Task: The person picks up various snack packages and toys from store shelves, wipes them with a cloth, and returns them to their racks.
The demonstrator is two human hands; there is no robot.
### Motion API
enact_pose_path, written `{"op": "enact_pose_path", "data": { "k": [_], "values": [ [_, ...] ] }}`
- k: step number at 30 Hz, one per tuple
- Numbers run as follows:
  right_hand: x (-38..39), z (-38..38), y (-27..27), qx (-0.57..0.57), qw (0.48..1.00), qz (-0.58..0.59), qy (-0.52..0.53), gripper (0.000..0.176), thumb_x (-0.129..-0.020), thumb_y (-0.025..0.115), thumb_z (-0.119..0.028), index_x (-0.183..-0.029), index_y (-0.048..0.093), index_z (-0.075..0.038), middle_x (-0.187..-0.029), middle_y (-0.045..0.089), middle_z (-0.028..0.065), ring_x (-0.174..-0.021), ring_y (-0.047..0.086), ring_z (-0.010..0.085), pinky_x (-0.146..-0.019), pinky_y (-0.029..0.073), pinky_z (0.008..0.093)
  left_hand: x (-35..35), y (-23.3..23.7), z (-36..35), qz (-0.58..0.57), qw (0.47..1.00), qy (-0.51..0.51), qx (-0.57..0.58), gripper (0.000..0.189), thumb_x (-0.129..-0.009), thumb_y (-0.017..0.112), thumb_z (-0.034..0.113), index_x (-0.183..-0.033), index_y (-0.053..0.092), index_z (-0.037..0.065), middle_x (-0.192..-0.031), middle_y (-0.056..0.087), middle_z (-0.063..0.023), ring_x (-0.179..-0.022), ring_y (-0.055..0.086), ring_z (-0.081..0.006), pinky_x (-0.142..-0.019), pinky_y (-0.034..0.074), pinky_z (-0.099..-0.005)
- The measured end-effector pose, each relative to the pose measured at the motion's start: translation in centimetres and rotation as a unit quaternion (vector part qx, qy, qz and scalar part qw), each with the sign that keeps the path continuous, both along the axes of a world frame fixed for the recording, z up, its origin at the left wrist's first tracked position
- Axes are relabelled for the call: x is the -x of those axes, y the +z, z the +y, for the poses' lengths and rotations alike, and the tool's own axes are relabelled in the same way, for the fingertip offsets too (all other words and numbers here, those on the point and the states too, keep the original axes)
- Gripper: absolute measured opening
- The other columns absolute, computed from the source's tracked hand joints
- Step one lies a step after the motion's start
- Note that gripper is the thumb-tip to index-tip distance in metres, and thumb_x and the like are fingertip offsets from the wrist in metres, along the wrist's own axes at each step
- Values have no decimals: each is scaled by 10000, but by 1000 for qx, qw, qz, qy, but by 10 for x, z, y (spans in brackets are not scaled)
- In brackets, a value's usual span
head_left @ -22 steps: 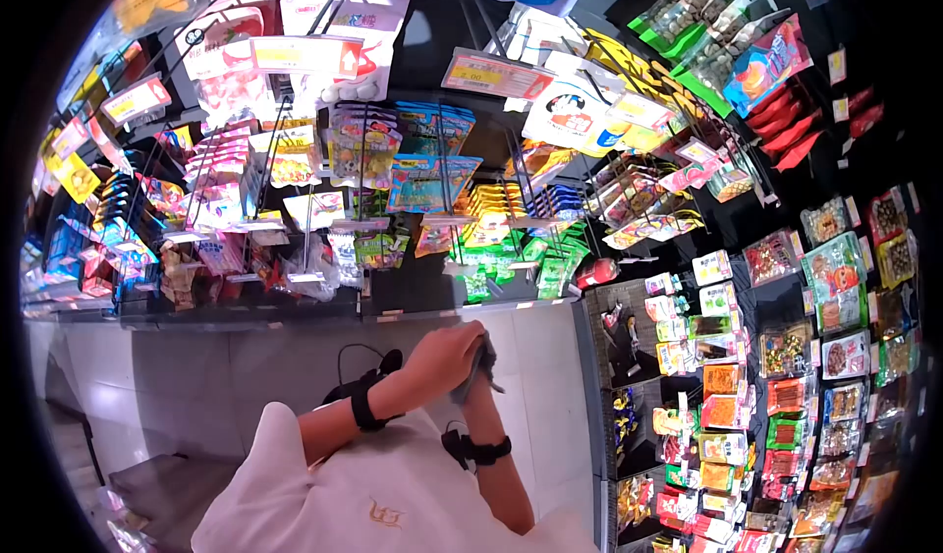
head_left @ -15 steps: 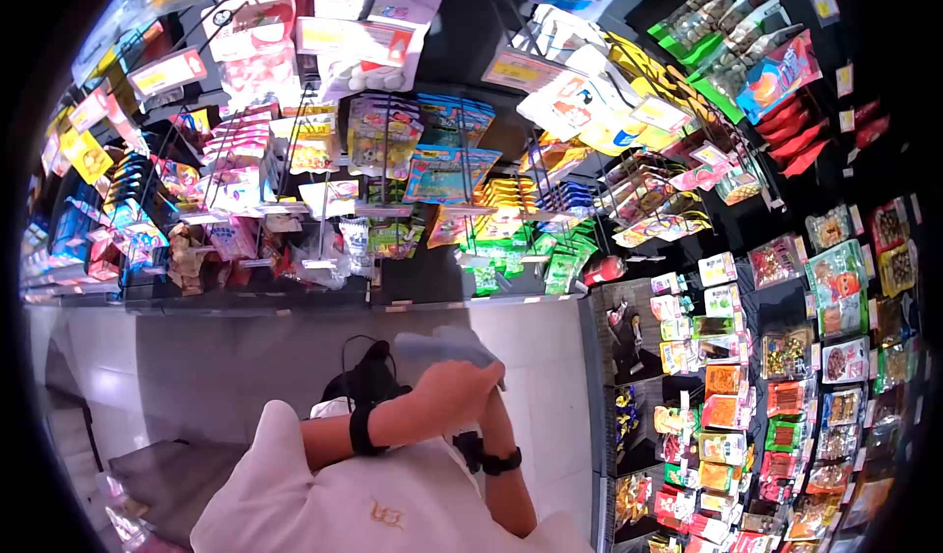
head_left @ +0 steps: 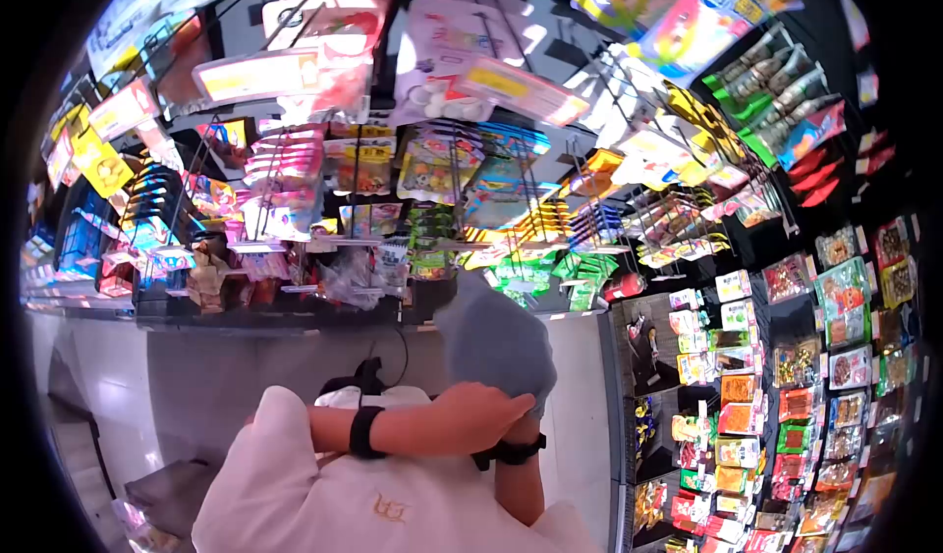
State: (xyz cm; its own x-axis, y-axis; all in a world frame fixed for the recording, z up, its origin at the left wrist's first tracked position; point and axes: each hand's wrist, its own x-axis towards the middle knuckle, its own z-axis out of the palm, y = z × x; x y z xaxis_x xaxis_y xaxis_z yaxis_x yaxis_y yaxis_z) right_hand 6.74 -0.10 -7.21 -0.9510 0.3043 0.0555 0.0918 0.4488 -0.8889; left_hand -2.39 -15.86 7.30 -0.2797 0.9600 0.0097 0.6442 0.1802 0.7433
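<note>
Since 0.5 s ago the cloth (head_left: 496, 342) has come up from low & flat. It now stands upright over the R hand, in front of the snack shelves (head_left: 324, 219). L hand (head_left: 481, 417) crosses the R wrist, fingers curled tight on the cloth's lower edge. R hand is hidden under the cloth, so can't tell its fingers. 2 black wristbands (head_left: 361, 432).

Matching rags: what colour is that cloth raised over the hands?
The cloth is plain grey-blue, clearest in the head view.
</note>
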Motion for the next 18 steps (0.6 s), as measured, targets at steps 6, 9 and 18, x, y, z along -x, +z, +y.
{"op": "enact_pose_path", "data": {
  "k": [6, 9, 18],
  "values": [
    [76, -56, 113, -111, 992, 45, -40, 395, -931, 530, -117, -1303, 440, -19, -1253, 543, 107, -1085, 545, 179, -919, 450, 317, 129, -28, -27, 144, 963, 144, -179, 202, -918, 520, 172, -1073, 587, 62, -887, 642, -135, -739, 634, -334, -594, 490, -404],
    [87, -65, 107, 17, 994, 79, -74, 345, -906, 548, -83, -1238, 508, 1, -1175, 606, 123, -1033, 597, 191, -859, 499, 311, 228, -1, -33, 126, 874, 357, -305, 154, -871, 534, 79, -1007, 580, 22, -872, 630, -193, -762, 637, -340, -634, 482, -400],
    [118, -87, 155, -43, 993, 89, 69, 187, -795, 572, 63, -960, 659, 68, -910, 653, 109, -885, 628, 181, -834, 489, 275, 361, -17, -17, 92, 854, 458, -230, 486, -777, 679, 181, -1146, 437, -22, -1021, 594, -293, -966, 564, -485, -792, 473, -510]
  ]
}}
